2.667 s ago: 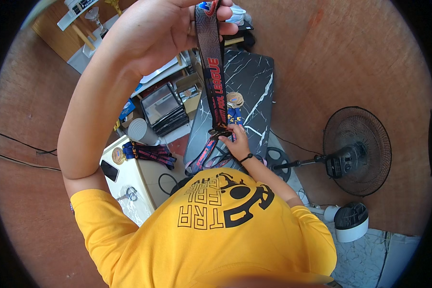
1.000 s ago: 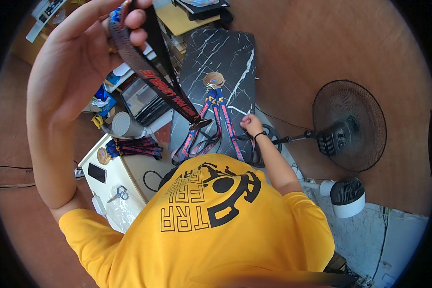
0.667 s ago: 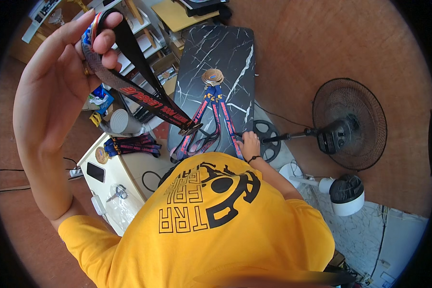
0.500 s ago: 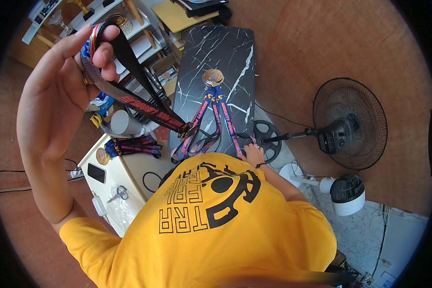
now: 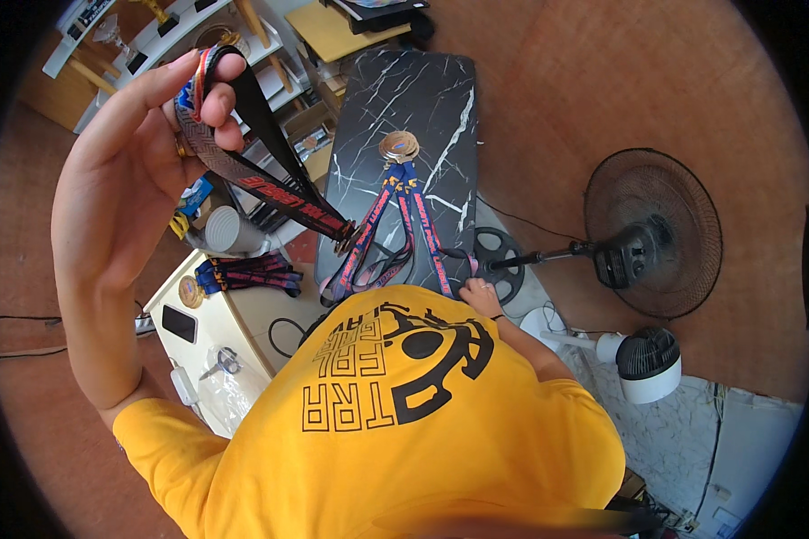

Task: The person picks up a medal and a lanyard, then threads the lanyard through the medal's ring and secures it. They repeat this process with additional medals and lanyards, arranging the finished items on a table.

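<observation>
My left hand (image 5: 144, 144) is raised high at the left, its fingers closed around the looped top of several medal ribbons (image 5: 297, 205). They slant down to the right, black and grey with red lettering, ending in dark metal pieces (image 5: 349, 237) that look like medals edge-on. On the black marble-patterned table (image 5: 395, 90) lie bronze-coloured medals (image 5: 398, 145) in a stack, their blue ribbons (image 5: 429, 234) fanned toward me. My right hand (image 5: 482, 296) rests by the table's near right edge, beside a ribbon end, fingers curled; whatever they hold, if anything, is hidden.
Left of the table, a cream cabinet (image 5: 160, 296) bears another medal (image 5: 191, 291) with bundled ribbons, a phone (image 5: 180, 323) and scissors (image 5: 222, 362). A black pedestal fan (image 5: 652, 234) and a small white fan (image 5: 649, 364) stand at right. Shelves with trophies (image 5: 160, 18) stand far left.
My left hand has moved slightly right and down with the hanging ribbons. My right hand has shifted a little right, off the ribbon on the table, and its fingers have curled in.
</observation>
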A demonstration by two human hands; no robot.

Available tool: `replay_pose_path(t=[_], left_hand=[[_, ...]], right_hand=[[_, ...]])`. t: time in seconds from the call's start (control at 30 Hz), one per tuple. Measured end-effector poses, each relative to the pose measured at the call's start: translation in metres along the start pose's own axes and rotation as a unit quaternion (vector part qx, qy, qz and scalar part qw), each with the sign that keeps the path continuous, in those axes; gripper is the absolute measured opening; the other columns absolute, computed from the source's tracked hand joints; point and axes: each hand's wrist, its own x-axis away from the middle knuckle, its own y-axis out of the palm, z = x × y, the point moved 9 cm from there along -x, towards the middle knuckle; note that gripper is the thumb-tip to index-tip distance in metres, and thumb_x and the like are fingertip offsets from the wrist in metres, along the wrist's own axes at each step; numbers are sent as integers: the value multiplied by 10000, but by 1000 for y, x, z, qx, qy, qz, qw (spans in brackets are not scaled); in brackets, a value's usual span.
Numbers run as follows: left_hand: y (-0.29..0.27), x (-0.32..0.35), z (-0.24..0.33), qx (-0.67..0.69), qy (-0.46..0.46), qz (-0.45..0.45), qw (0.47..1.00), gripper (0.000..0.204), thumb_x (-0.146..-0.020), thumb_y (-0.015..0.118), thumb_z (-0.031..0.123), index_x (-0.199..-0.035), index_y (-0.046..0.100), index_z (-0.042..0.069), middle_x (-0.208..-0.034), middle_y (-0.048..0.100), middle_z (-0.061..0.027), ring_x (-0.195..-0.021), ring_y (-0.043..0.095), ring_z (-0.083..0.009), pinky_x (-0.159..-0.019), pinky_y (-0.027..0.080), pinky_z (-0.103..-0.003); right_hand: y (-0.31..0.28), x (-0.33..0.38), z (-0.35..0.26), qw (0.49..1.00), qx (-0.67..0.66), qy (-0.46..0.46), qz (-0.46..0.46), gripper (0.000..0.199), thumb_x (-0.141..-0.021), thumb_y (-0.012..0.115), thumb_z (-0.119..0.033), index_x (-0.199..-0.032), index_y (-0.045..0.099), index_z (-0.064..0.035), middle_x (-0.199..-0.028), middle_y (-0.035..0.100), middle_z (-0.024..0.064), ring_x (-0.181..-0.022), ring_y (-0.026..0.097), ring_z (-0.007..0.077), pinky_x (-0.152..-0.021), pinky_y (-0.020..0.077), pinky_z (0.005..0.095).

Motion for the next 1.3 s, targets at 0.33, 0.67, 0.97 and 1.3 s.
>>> replay_pose_path(t=[0.33,0.67,0.97,1.3], left_hand=[[6,4,3,9,13,-2,1000,393,-990,461,303,-1190,554,-22,-808,515,15,-788,519,-108,-825,425,-276],[11,4,10,-11,24,-9,1000,417,-980,474,312,-1203,561,-29,-788,512,22,-772,530,-111,-798,427,-264],[9,-3,10,18,25,-36,999,311,-952,547,280,-1079,610,4,-855,617,1,-812,615,-110,-805,466,-261],[-10,-23,12,18,14,-15,1000,304,-961,511,295,-1063,629,34,-918,680,-29,-820,646,-110,-800,486,-257]], right_hand=[[2,-17,-10,995,-31,-93,-3,156,-815,612,-244,-905,614,-116,-994,546,65,-1002,522,271,-837,408,432],[-138,-44,-21,690,-704,154,68,58,-922,590,-90,-968,567,-63,-865,646,78,-802,665,185,-723,532,322],[-419,-145,-82,657,-750,-25,76,434,-917,612,-144,-1307,443,-57,-1135,641,103,-1065,616,181,-850,499,293],[-572,-164,-170,651,-662,-293,229,318,-841,617,79,-1099,492,-57,-1155,640,204,-832,684,172,-524,553,249]])
